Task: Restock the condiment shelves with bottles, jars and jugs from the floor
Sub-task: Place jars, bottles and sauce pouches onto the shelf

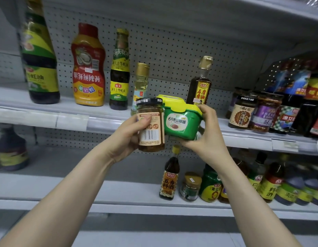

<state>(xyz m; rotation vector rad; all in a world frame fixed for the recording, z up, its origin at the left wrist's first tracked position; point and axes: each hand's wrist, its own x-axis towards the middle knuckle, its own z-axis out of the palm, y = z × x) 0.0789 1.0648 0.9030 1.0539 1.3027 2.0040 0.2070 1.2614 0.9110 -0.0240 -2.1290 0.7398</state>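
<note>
My bare forearms reach up from the bottom of the view. My left grip [130, 134] is curled round a glass jar with a black lid and tan label [151, 127], thumb pressed across the label, barcode facing me. My right grip [206, 132] is wrapped round the right side of a green plastic tub with a yellow lid [179, 122], from lid to base. Jar and tub are upright and touching side by side. I hold them in the air just before the front edge of the middle grey metal shelf [74, 120], near its centre.

Behind them on that shelf stand a pale yellow oil bottle [141, 81] and a brown bottle with a gold cap [201, 81]. Toward the left edge are a dark bottle with a yellow cap [119, 73] and a red and yellow squeeze bottle [88, 68]. Lidded jars [242, 111] crowd the right end.
</note>
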